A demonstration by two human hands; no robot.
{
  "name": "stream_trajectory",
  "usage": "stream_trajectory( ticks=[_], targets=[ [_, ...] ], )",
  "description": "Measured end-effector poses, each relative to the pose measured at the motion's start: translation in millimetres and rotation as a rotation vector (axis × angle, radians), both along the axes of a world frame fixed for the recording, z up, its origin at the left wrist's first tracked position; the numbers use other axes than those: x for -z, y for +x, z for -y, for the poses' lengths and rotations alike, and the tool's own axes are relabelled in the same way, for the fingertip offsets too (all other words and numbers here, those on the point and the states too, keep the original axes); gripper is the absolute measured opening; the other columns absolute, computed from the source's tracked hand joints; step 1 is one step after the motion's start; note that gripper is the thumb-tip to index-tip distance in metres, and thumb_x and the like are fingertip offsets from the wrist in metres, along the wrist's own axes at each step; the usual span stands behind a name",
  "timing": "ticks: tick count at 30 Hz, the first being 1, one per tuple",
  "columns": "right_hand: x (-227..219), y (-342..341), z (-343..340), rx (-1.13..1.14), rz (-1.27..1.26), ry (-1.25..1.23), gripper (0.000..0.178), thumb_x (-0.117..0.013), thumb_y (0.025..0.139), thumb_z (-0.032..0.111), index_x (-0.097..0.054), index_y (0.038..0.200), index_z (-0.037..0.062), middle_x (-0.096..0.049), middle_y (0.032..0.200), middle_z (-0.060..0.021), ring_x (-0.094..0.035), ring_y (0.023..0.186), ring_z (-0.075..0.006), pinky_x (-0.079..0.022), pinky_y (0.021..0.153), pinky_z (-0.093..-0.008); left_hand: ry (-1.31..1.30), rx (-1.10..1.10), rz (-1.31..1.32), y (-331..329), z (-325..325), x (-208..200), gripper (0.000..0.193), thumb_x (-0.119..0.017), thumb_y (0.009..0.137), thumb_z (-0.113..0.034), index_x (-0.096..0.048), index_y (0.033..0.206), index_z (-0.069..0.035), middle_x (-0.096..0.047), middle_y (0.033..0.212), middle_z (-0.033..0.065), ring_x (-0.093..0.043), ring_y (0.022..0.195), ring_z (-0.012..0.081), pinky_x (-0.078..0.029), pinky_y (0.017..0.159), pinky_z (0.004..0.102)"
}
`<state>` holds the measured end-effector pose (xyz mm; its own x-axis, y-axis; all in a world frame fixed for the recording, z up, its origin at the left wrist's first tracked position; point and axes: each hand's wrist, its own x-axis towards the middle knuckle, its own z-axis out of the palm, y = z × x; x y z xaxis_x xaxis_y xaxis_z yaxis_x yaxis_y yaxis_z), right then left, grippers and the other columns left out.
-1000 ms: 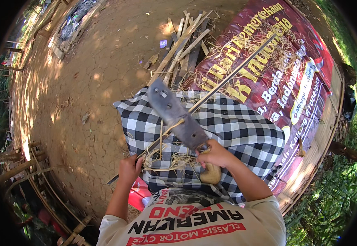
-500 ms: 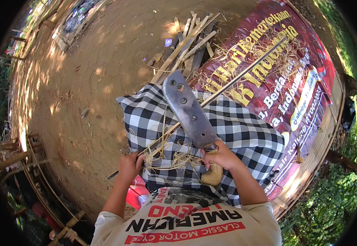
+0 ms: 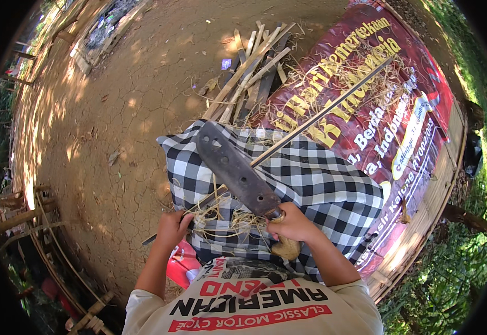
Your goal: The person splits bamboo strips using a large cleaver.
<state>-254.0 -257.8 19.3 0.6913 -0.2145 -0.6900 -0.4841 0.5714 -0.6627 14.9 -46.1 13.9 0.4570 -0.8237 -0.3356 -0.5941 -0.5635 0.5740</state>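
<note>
your left hand [image 3: 172,228] is closed round the strip [image 3: 324,111] near its lower end, thumb along the top, with a short dark stub poking out past your wrist. your right hand [image 3: 291,224] is clenched on the knife [image 3: 235,167], where blade meets curved wooden handle.

the strip slants up from your left hand across the checked cloth [image 3: 327,178], under the blade, and out over the banner [image 3: 416,61]. gripping it by the near end probably keeps it steady, while the long far part is free. the blade lies crosswise over it, likely so that its edge can meet the strip; you cannot tell from this angle whether they touch. the cloth over your lap presumably shields your legs, and curly shavings [image 3: 238,218] lie on it between your 2 hands.

the strip looks long, thin and straight, pale along 1 side and dark along the other, with its pale face clearest just beyond the blade.
</note>
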Motion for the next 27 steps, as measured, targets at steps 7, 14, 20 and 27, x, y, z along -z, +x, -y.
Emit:
stream_trajectory(
  ticks=[7, 14, 20, 27],
  targets=[
    [-36.0, -14.4, 0.6, 0.196, -0.042, -0.608, 0.025, -0.070, 0.071, 0.010, -0.061, 0.089, -0.0046, -0.060, 0.065, -0.0142, -0.060, 0.058, -0.0230, -0.048, 0.060, -0.0341, -0.101, 0.013, 0.226, -20.5, -3.4, -9.2, 0.018, -0.067, 0.083, -0.016, -0.060, 0.076, -0.002, -0.056, 0.068, 0.0183, -0.057, 0.062, 0.0385, -0.043, 0.056, 0.0437],
    [-65.3, -40.8, 23.4, 0.471, -0.014, -0.847, 0.017, -0.070, 0.073, 0.007, -0.060, 0.083, -0.0022, -0.059, 0.063, -0.0087, -0.056, 0.056, -0.0138, -0.046, 0.056, -0.0304, -0.292, -0.267, 0.496, 6.5, 48.3, -84.2, 0.014, -0.067, 0.081, -0.009, -0.056, 0.078, -0.002, -0.052, 0.068, 0.0171, -0.051, 0.061, 0.0346, -0.039, 0.056, 0.0414],
    [-58.0, -55.1, 22.7, 0.678, 0.070, -0.653, 0.013, -0.069, 0.075, 0.003, -0.059, 0.083, -0.0011, -0.061, 0.069, -0.0050, -0.057, 0.059, -0.0108, -0.046, 0.056, -0.0267, -0.453, -0.202, 0.611, 11.4, 88.3, -131.6, 0.023, -0.068, 0.082, -0.012, -0.050, 0.075, -0.001, -0.047, 0.067, 0.0180, -0.047, 0.062, 0.0359, -0.036, 0.056, 0.0414],
    [-48.0, -76.4, 12.8, 0.753, 0.131, -0.710, 0.010, -0.065, 0.078, -0.001, -0.058, 0.086, -0.0023, -0.060, 0.072, -0.0045, -0.058, 0.061, -0.0099, -0.047, 0.056, -0.0255, -0.453, -0.156, 0.475, -28.9, 102.1, -130.8, 0.020, -0.071, 0.080, -0.013, -0.056, 0.073, -0.001, -0.051, 0.063, 0.0153, -0.048, 0.053, 0.0334, -0.036, 0.049, 0.0391]
  ],
)
